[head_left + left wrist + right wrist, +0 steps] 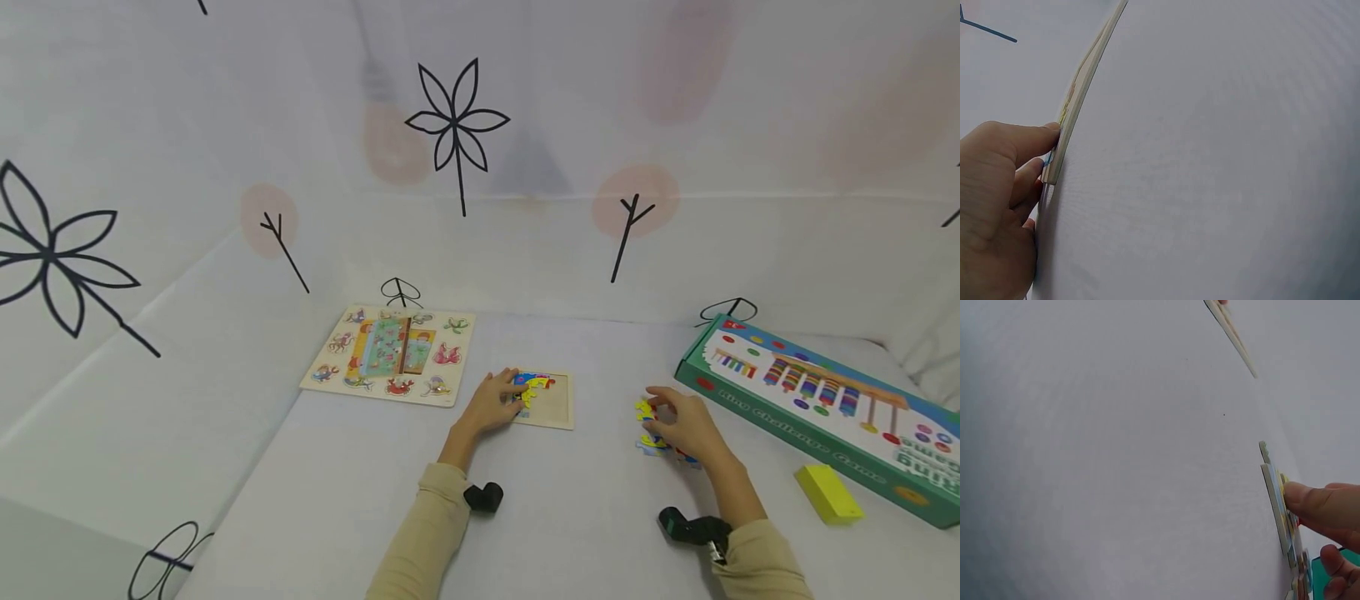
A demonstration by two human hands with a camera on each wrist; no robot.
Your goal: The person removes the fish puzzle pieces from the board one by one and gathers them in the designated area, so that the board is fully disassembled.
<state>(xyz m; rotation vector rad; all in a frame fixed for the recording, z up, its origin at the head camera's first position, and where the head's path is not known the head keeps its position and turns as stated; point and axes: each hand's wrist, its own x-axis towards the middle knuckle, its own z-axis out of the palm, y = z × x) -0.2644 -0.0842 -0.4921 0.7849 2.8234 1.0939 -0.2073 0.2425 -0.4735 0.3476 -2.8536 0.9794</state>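
A pale cloth wall [540, 258] printed with black line-drawn plants is rising behind a white worktop [570, 517]. Near the worktop's back left corner, a large picture board [468, 332] is lying flat, with colourful rectangular panels [386, 346] resting on its middle. A small wooden puzzle tray [558, 412] is sitting between the board and the loose pieces, closer to the back edge than the front; several joined coloured pieces [538, 383] are filling part of its left side. The left hand [491, 402] is reaching over the tray's left end, its grip relaxed, thumb and fingers touching the tray and its pieces. Farther toward the right edge, loose puzzle pieces [651, 444] are lying in a cluster beneath the right hand [684, 423]. That hand's thumb is touching a yellow piece [643, 408], though whether the grip is pinching it cannot be told. A green-sided game box [817, 408] is slanting along the worktop's right edge, and a yellow block [828, 494] is resting just in front of it.
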